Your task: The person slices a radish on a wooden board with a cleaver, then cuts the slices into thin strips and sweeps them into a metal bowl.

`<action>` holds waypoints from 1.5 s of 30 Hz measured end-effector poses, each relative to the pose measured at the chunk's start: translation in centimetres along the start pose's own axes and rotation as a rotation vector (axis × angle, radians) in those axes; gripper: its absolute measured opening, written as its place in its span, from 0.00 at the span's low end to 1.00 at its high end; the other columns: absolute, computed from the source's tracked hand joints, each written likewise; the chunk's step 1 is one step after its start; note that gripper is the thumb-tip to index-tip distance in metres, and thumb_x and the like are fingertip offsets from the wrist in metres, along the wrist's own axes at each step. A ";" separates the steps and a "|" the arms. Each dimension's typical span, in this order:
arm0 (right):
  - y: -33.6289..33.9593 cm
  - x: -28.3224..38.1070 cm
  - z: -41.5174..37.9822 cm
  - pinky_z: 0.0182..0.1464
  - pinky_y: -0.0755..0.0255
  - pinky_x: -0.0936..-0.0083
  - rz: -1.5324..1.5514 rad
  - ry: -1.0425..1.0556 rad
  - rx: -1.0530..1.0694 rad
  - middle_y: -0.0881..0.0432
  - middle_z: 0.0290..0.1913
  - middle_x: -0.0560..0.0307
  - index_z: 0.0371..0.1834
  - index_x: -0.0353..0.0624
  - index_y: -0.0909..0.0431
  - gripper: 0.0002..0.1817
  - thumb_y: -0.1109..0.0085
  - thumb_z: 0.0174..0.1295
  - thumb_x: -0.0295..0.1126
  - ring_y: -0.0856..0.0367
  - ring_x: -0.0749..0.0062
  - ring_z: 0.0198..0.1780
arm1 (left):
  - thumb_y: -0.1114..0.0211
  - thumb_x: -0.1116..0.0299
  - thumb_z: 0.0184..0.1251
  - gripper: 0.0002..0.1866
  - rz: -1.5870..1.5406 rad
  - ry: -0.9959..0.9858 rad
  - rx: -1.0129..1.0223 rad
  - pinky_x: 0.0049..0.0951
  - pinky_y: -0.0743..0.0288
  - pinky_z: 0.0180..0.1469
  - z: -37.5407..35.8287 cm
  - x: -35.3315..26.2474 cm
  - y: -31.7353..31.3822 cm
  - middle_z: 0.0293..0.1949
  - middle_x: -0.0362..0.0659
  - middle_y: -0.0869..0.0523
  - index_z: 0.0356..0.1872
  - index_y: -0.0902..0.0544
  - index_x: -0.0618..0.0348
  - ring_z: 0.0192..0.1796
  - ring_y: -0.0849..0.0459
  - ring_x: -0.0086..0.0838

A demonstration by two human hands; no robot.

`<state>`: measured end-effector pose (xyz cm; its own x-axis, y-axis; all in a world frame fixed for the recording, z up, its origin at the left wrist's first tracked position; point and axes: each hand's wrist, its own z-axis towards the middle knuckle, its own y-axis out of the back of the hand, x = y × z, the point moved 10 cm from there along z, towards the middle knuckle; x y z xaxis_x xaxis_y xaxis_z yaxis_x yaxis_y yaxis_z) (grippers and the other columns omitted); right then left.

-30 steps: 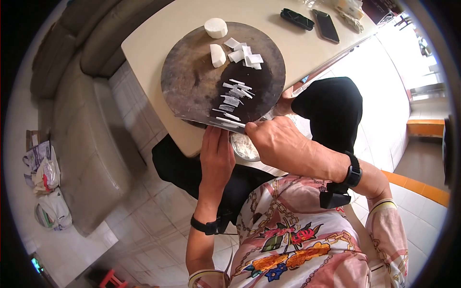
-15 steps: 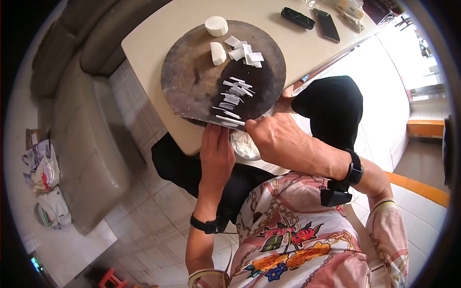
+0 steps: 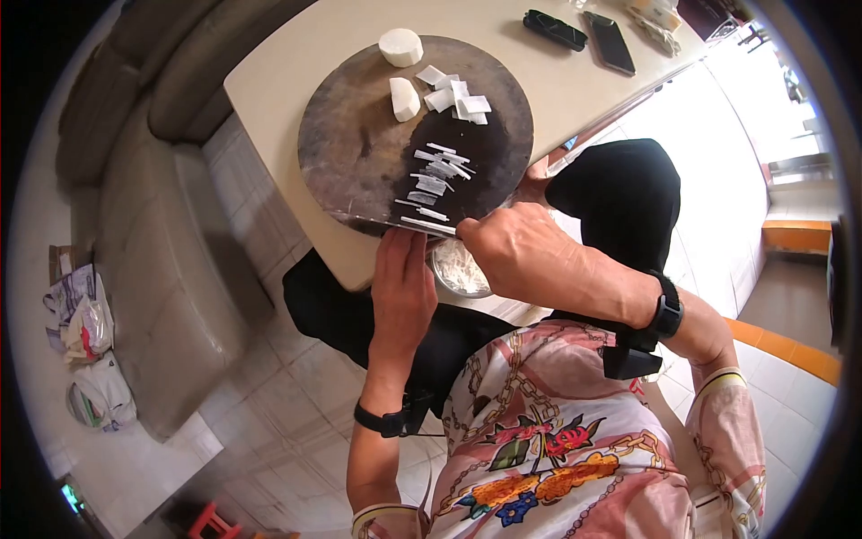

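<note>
A round dark chopping board [image 3: 346, 144] lies on the table's near corner. My right hand [image 3: 516, 247] is closed round the handle end of a knife [image 3: 388, 224], its blade lying along the board's near edge. My left hand [image 3: 402, 292] has its fingers together, tips against the near side of the blade; what they press on is hidden. Thin white strips [image 3: 433, 182] lie in a row beyond the blade. Farther back are white slices [image 3: 462, 101], a half-round white chunk [image 3: 405, 100] and a thick white round [image 3: 400, 48], looking like radish.
Below the board's edge, a metal bowl [image 3: 460, 269] holds white shreds. A black glasses case or similar object [image 3: 555, 30] and a phone [image 3: 610, 43] rest on the table [image 3: 269, 85]. A grey sofa [image 3: 180, 269] stands at left, with bags [image 3: 90, 341] beyond it.
The knife and both hands have shifted very slightly, with the whole view moving a little. The strips and chunks keep their places on the board.
</note>
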<state>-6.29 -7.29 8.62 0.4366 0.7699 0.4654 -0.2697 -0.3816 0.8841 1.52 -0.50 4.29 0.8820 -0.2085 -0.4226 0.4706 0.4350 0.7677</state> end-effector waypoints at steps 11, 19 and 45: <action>-0.5 0.3 2.1 0.29 0.26 0.56 0.056 0.075 0.025 0.22 0.20 0.42 0.25 0.33 0.24 0.05 0.42 0.45 0.22 0.19 0.43 0.27 | 0.43 0.85 0.56 0.21 0.004 0.005 0.011 0.45 0.27 0.59 0.2 0.0 0.2 0.56 0.54 0.25 0.54 0.25 0.71 0.58 0.25 0.52; 1.2 -3.5 3.8 0.33 0.27 0.57 0.291 0.048 0.006 0.23 0.24 0.34 0.29 0.29 0.25 0.12 0.43 0.60 0.31 0.20 0.42 0.31 | 0.40 0.81 0.62 0.20 -0.356 0.376 -0.118 0.40 0.25 0.58 0.5 3.3 1.4 0.55 0.51 0.21 0.57 0.24 0.69 0.56 0.21 0.42; 3.2 -10.4 -3.4 0.17 0.40 0.81 0.911 -0.326 0.078 0.28 0.11 0.62 0.18 0.35 0.24 0.17 0.49 0.63 0.33 0.32 0.81 0.13 | 0.49 0.69 0.76 0.16 -2.069 0.898 -0.666 0.41 0.27 0.66 -3.1 3.3 -3.5 0.55 0.51 0.21 0.57 0.26 0.68 0.60 0.23 0.39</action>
<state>-14.59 -14.74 6.46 0.3082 -0.0125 0.9512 -0.5693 -0.8035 0.1739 2.74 0.01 -1.30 -0.8775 -0.3682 -0.3073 0.1556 0.3876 -0.9086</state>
